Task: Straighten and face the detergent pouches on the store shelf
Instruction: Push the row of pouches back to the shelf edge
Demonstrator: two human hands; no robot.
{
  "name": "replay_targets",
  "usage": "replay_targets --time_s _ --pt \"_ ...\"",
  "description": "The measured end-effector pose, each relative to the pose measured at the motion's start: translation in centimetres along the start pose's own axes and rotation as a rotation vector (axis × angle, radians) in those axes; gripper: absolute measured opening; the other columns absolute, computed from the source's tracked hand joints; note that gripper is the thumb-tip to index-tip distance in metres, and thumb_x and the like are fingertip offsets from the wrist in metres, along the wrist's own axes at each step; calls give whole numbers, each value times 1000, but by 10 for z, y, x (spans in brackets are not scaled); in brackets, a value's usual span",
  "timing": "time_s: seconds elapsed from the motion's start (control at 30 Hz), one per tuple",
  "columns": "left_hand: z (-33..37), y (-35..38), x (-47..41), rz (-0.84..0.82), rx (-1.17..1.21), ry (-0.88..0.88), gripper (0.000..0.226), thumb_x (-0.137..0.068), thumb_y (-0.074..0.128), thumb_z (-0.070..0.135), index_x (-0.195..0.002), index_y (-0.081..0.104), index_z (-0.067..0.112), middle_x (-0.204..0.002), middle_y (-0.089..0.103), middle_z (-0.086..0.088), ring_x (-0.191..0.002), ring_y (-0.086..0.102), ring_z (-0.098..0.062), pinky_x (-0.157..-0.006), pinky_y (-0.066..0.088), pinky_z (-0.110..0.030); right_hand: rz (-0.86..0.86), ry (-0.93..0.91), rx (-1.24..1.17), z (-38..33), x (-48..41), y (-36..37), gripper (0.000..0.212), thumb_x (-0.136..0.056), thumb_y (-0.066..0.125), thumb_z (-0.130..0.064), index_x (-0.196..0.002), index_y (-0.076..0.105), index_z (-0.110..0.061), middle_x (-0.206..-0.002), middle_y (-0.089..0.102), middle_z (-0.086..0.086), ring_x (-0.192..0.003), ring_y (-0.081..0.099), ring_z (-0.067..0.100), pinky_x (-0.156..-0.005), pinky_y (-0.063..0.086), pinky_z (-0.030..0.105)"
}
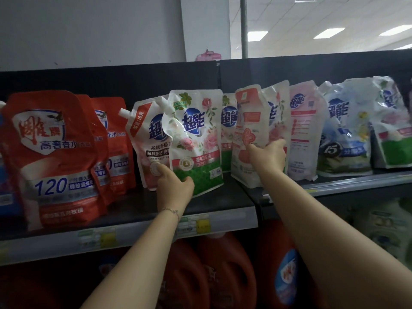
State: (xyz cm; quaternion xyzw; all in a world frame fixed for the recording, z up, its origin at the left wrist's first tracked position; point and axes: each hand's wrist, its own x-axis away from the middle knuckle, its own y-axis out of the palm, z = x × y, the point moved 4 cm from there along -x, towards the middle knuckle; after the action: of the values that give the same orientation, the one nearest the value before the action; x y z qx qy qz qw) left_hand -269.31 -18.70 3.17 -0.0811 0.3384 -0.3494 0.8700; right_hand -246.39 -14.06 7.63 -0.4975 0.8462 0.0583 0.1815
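A: Task item first. Where?
B: Rose-print pouch [196, 141], near frame centre, on the upper shelf [133, 210]. Front face out, roughly upright, spout at its 10 o'clock.
A: Hand on it?
B: Left hand [176, 186], at the pouch's 7 o'clock corner. Thumb curled onto the green front, other fingers go behind. It's holding the pouch. Thin bracelet [170, 210] at the wrist.
A: Lifted or resting on the board?
B: Cannot tell.
A: Other hand?
B: Right hand [267, 157], at 3 o'clock of the rose-print pouch, gripping a pink-backed pouch [247, 130]. Thumb lies across the printed panel, fingers wrap round its 3 o'clock edge. That one shows its back. So 2 hands, 2 pouches.
A: Neighbours?
B: At 9 o'clock, a pink-white spout pouch [145, 139], partly overlapped by the rose one. Further toward 9, red pouches [53, 152] lined front to back. Toward 3 o'clock past the right hand, a pale pink pouch [303, 134], back out, then crumpled blue-white pouches [343, 134].
A: Below?
B: At 6 o'clock, price tags [196, 224] on the shelf lip, red jugs [223, 275] underneath.
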Motion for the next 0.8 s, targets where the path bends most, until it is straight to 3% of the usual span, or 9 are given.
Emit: replay_targets --time_s 0.1,0.23,0.33,0.43,0.6,0.7,0.8 --pt "-1 0 0 -2 -1 -2 67 -84 59 16 -138 21 1 -95 54 -10 -75 56 -27 -69 52 -39 -35 59 19 2 -10 0 49 -91 62 -32 -126 41 -4 -124 56 16 -110 57 33 -91 50 42" --pt "-2 1 -1 -8 -26 -18 68 -85 58 17 -139 20 2 -85 50 -4 -74 57 -27 -65 50 -37 6 92 18 1 -15 -5 45 -94 59 -29 -127 42 -4 -124 57 17 -110 57 34 -85 47 38" --pt "-1 1 -1 -15 -37 -20 69 -84 59 19 -138 20 2 -85 51 -5 -76 59 -29 -66 52 -38 -46 15 82 -2 -10 8 24 -98 47 -22 -117 55 -10 -115 60 13 -92 57 27 -74 43 31" --pt "-1 1 -1 -17 -34 -11 71 -82 61 21 -137 21 2 -85 54 -5 -76 61 -28 -66 55 -40 -102 -96 93 -13 4 31 29 -96 43 -15 -119 60 -13 -106 63 8 -74 57 17 -61 48 27" --pt "-1 0 -1 -35 -34 -8 71 -83 63 22 -137 23 0 -90 55 -5 -84 62 -30 -71 54 -38 -274 -248 155 -22 35 71 34 -96 40 -18 -124 60 -21 -104 66 8 -92 62 26 -84 54 40" --pt "0 0 -1 -54 1 -21 76 -82 65 22 -139 20 1 -96 55 -5 -90 61 -30 -75 52 -36 -335 -311 95 -32 47 86 42 -97 39 -13 -135 53 -21 -115 63 6 -102 59 23 -84 47 30" --pt "-1 0 -1 -58 30 -14 75 -81 66 22 -138 20 2 -100 57 -6 -94 62 -32 -80 54 -40 -333 -357 75 -37 50 92 40 -94 42 -11 -131 53 -21 -108 64 5 -96 59 21 -80 48 30"
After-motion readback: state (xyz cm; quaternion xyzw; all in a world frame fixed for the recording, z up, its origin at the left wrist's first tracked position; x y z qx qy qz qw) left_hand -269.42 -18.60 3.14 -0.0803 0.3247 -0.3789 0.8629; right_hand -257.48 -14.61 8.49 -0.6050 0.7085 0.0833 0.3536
